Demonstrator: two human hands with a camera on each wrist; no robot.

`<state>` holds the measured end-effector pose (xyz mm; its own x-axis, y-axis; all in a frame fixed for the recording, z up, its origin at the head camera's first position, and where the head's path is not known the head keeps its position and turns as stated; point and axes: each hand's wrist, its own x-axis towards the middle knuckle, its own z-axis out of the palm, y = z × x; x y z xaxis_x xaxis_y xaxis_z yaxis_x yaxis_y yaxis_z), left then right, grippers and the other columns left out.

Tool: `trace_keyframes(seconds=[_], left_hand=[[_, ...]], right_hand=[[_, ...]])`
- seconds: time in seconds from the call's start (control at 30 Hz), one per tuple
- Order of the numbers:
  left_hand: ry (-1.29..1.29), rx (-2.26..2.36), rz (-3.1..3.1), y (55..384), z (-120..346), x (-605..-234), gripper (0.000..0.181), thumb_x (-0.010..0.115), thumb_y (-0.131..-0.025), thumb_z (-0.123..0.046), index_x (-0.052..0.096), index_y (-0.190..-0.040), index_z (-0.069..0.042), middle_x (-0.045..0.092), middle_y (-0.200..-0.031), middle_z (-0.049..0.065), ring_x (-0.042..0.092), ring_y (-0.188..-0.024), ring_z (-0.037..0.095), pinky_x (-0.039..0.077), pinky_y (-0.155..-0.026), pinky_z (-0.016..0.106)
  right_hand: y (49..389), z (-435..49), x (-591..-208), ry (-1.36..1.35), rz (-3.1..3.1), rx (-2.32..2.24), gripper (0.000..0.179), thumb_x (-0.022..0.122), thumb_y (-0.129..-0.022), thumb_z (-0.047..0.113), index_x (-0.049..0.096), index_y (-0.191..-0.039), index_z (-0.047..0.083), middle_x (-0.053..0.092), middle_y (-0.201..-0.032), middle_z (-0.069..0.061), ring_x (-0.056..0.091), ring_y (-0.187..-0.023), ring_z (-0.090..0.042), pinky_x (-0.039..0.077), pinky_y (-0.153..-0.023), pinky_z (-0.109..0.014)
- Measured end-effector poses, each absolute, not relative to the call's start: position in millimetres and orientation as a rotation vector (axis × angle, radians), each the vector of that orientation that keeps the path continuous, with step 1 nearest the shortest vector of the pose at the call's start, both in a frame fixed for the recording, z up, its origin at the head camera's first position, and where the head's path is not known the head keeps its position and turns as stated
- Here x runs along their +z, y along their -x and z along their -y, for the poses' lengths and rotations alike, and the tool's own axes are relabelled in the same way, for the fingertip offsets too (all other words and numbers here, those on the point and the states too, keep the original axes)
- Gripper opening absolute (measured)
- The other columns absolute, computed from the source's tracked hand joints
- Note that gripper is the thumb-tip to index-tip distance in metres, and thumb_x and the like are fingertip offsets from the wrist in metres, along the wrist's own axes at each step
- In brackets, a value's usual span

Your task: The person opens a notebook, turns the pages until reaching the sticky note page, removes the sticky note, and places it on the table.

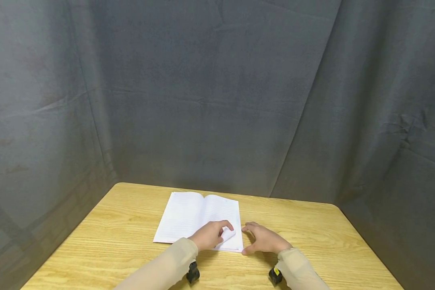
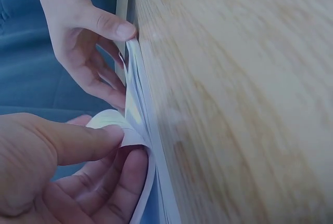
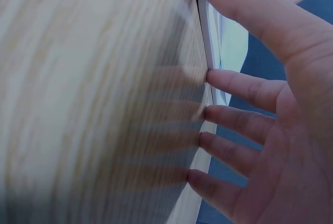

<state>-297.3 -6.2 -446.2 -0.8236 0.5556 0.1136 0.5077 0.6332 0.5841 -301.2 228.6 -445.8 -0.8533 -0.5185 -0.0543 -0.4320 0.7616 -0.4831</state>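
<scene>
An open notebook (image 1: 183,217) with white lined pages lies flat on the wooden table. Over its right half, my left hand (image 1: 209,235) pinches a lifted page (image 1: 227,233) near the lower edge. The left wrist view shows that page (image 2: 134,138) curling over between thumb and fingers. Just beside the notebook's right edge is my right hand (image 1: 266,239), fingers spread. Seen from the right wrist, its thumb is by the notebook's corner and the fingertips (image 3: 196,174) rest on the tabletop along the edge. Nothing is held in it.
The light wooden table (image 1: 311,225) has rounded far corners. Grey cloth (image 1: 203,100) hangs behind it and on both sides. A dark wrist camera (image 1: 193,273) sits under the left sleeve, another (image 1: 275,276) under the right.
</scene>
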Motion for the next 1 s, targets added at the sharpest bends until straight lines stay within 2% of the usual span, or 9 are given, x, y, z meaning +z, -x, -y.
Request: trace_keyframes(seconds=[0.13, 0.33, 0.53, 0.8, 1.0], left_hand=[[-0.931, 1.002, -2.749, 297, 7, -445, 0.042, 0.061, -0.081, 0.011, 0.065, -0.113, -0.017, 0.041, -0.062, -0.007, 0.035, -0.05, 0.003, 0.033, -0.049, 0.017], [-0.871, 1.026, -2.761, 296, 6, -445, 0.026, 0.064, -0.081, 0.008, 0.07, -0.097, -0.011, 0.043, -0.06, -0.007, 0.039, -0.046, 0.003, 0.034, -0.047, 0.017], [-0.851, 1.089, -2.783, 296, 7, -444, 0.015, 0.072, -0.079, 0.001, 0.071, -0.087, -0.011, 0.047, -0.06, -0.007, 0.042, -0.049, 0.003, 0.038, -0.05, 0.018], [-0.861, 1.258, -2.788, 302, 13, -440, 0.011, 0.073, -0.08, -0.002, 0.07, -0.087, -0.01, 0.048, -0.066, -0.007, 0.044, -0.053, 0.003, 0.04, -0.05, 0.019], [-0.819, 1.354, -2.792, 300, 22, -422, 0.008, 0.071, -0.083, -0.005, 0.071, -0.09, -0.009, 0.052, -0.07, -0.005, 0.048, -0.059, 0.005, 0.042, -0.053, 0.021]], right_hand=[[300, -229, -446, 0.741, -2.768, -0.698, 0.074, 0.082, -0.072, 0.041, 0.056, -0.129, 0.001, 0.043, -0.143, -0.027, 0.04, -0.132, -0.046, 0.036, -0.102, -0.061], [299, -229, -445, 0.728, -2.749, -0.722, 0.075, 0.082, -0.073, 0.041, 0.054, -0.13, 0.001, 0.041, -0.145, -0.027, 0.04, -0.132, -0.047, 0.037, -0.101, -0.062], [300, -228, -444, 0.739, -2.76, -0.709, 0.074, 0.082, -0.073, 0.041, 0.055, -0.129, 0.0, 0.042, -0.144, -0.027, 0.04, -0.133, -0.046, 0.036, -0.104, -0.061], [300, -228, -443, 0.739, -2.754, -0.719, 0.075, 0.081, -0.073, 0.041, 0.055, -0.129, -0.001, 0.042, -0.143, -0.027, 0.041, -0.132, -0.046, 0.035, -0.104, -0.061], [301, -228, -444, 0.751, -2.767, -0.708, 0.075, 0.081, -0.072, 0.041, 0.056, -0.128, -0.001, 0.043, -0.143, -0.028, 0.041, -0.132, -0.045, 0.034, -0.105, -0.06]])
